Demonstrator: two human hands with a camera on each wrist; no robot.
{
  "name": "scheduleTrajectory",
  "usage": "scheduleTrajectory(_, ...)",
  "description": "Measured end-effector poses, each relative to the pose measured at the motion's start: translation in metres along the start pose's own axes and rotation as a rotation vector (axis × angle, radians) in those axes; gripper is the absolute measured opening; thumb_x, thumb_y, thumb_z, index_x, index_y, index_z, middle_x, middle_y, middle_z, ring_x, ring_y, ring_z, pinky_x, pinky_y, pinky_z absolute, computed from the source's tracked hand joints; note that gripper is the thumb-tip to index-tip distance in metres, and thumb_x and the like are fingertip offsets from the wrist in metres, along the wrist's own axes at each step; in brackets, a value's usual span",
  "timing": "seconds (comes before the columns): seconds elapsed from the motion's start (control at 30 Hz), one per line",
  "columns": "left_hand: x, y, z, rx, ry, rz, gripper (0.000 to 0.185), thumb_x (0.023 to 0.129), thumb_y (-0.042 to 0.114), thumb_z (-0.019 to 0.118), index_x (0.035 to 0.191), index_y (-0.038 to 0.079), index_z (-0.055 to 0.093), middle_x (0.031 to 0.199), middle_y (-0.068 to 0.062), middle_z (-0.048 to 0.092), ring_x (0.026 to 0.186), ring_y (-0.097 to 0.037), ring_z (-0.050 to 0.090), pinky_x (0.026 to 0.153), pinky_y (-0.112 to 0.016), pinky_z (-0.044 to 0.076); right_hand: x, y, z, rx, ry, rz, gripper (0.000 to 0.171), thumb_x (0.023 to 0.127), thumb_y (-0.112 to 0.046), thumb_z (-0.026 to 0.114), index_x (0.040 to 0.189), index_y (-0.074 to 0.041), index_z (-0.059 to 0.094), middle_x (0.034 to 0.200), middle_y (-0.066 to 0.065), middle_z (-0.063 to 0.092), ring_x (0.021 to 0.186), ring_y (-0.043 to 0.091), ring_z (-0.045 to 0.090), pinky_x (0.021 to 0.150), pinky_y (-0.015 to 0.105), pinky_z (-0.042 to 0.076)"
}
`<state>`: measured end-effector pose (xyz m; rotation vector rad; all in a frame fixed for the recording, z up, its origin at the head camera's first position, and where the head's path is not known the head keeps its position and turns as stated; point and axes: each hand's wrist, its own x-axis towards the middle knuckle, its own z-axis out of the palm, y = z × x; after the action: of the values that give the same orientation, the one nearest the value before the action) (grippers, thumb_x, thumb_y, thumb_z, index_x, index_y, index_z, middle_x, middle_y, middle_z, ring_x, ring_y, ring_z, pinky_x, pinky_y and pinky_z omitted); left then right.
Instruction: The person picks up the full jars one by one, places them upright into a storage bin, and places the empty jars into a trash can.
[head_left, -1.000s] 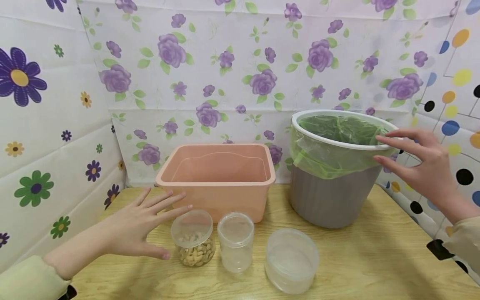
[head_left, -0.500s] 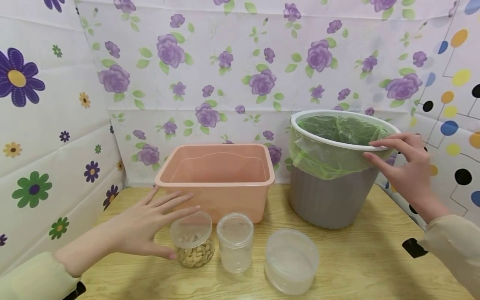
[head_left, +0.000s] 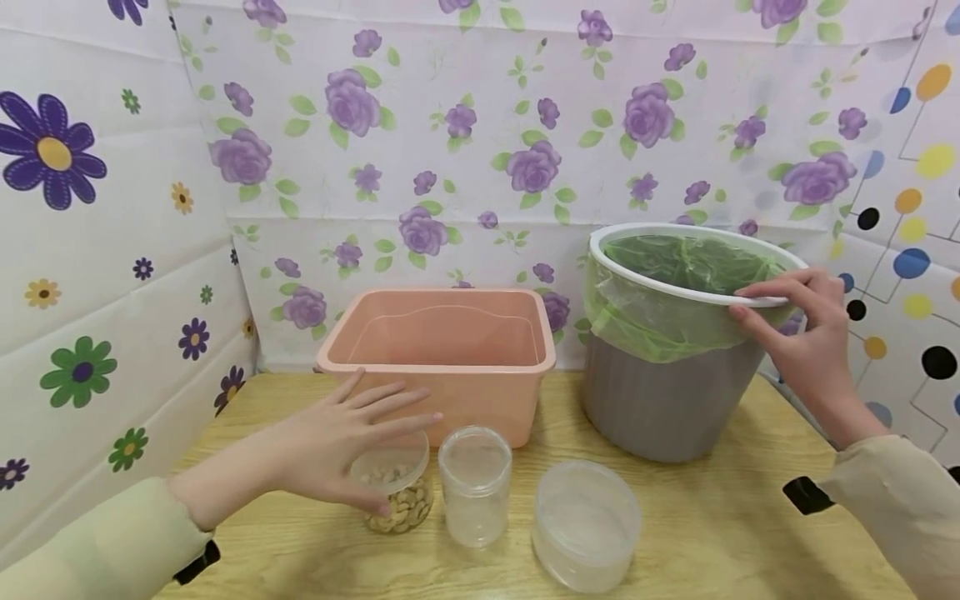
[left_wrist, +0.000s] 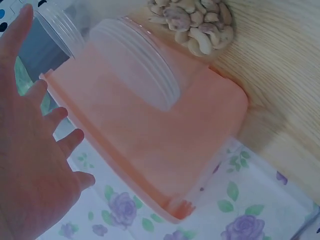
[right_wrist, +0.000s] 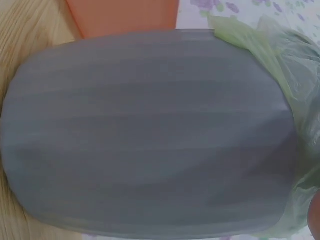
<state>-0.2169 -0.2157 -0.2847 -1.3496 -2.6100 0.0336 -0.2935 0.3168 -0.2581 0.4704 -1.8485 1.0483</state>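
Grey tapered plastic bin (head_left: 660, 408) w/ a white ring rim (head_left: 675, 287) stands at the back R of the pale wood-grain table (head_left: 712, 533), R of everything else on it. The R hand (head_left: 806, 333) has the near R side of that rim pinched betw. thumb & index, thumb outside; the other fingers I can't make out well.

Progress, as I'd judge: the thin see-through green plastic liner (head_left: 652, 325) is in, folded out over the rim all round the front — that bit looks done. The bin hasn't left the tabletop, afaik. Jars & tub look lidded, cashews sit inside theirs, so I'd say that side is barely begun.

Bin looks sound: faint broad bands down the wall, no dents I can spot, wider at the top than the base. Liner's crinkled, hem uneven, bunched inside.

L hand (head_left: 322, 446) hangs over the squat clear round jar (head_left: 407, 504) of pale cashews (left_wrist: 200, 25), fingers spread wide, thumb apart — no grip; the L wrist view shows it off the jar.

Just R of that: a taller clear cylindrical jar (head_left: 476, 492), then a low wide frosted round tub (head_left: 587, 525), contents unclear. Behind the jars, a salmon-pink rectangular plastic basin (head_left: 435, 392). Bg: white cloth w/ purple roses (head_left: 450, 167).
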Motion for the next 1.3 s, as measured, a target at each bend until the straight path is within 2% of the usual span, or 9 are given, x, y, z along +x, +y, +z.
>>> scheduleTrajectory(0.23, 0.022, 0.005, 0.002, 0.004, -0.034, 0.052, 0.094, 0.082, 0.077, 0.054, 0.158, 0.036, 0.019, 0.165, -0.002, 0.026, 0.152, -0.032, 0.025, 0.117, -0.070, 0.016, -0.003, 0.001, 0.001, 0.029, 0.027, 0.003, 0.020, 0.077, 0.001, 0.080, 0.097, 0.003, 0.077, 0.099, -0.022, 0.052, 0.104, 0.000, 0.037, 0.089, 0.018, 0.019)
scheduleTrajectory(0.4, 0.038, 0.007, 0.002, -0.054, -0.085, 0.049, 0.097, 0.080, 0.077, 0.057, 0.159, 0.034, 0.019, 0.162, -0.002, 0.032, 0.150, -0.030, 0.029, 0.119, -0.063, 0.024, -0.004, -0.004, 0.003, 0.063, 0.039, 0.008, 0.020, 0.078, 0.001, 0.079, 0.097, 0.004, 0.076, 0.100, -0.020, 0.050, 0.105, 0.002, 0.037, 0.089, 0.019, 0.019)
scheduleTrajectory(0.57, 0.053, 0.008, 0.001, -0.117, -0.137, 0.059, 0.100, 0.078, 0.074, 0.063, 0.159, 0.032, 0.020, 0.164, -0.001, 0.028, 0.150, -0.029, 0.030, 0.118, -0.059, 0.029, -0.007, -0.009, 0.007, 0.086, 0.057, -0.012, 0.019, 0.078, 0.000, 0.079, 0.097, 0.004, 0.076, 0.102, -0.020, 0.047, 0.109, 0.003, 0.036, 0.089, 0.018, 0.021)
scheduleTrajectory(0.83, 0.068, 0.007, 0.007, -0.225, -0.225, 0.094, 0.097, 0.080, 0.061, 0.071, 0.158, 0.031, 0.022, 0.165, 0.000, 0.023, 0.150, -0.025, 0.030, 0.117, -0.054, 0.033, -0.011, -0.020, 0.014, 0.103, 0.119, -0.094, 0.021, 0.080, -0.005, 0.080, 0.097, 0.006, 0.075, 0.102, -0.019, 0.049, 0.108, 0.004, 0.037, 0.092, 0.017, 0.024)
scheduleTrajectory(1.0, 0.075, 0.005, 0.010, -0.250, -0.247, 0.112, 0.095, 0.081, 0.059, 0.072, 0.158, 0.029, 0.024, 0.164, -0.001, 0.026, 0.149, -0.024, 0.032, 0.116, -0.051, 0.037, -0.009, -0.029, 0.014, 0.115, 0.162, -0.155, 0.024, 0.080, -0.011, 0.082, 0.094, 0.007, 0.075, 0.100, -0.021, 0.052, 0.105, 0.003, 0.041, 0.097, 0.021, 0.024)
scheduleTrajectory(1.3, 0.090, 0.006, 0.019, -0.244, -0.303, 0.127, 0.096, 0.075, 0.056, 0.079, 0.155, 0.031, 0.031, 0.162, 0.000, 0.030, 0.146, -0.022, 0.034, 0.117, -0.048, 0.036, -0.007, -0.018, 0.006, 0.136, 0.086, -0.106, 0.019, 0.081, -0.002, 0.078, 0.095, 0.010, 0.073, 0.099, -0.019, 0.052, 0.102, 0.002, 0.042, 0.098, 0.022, 0.022)
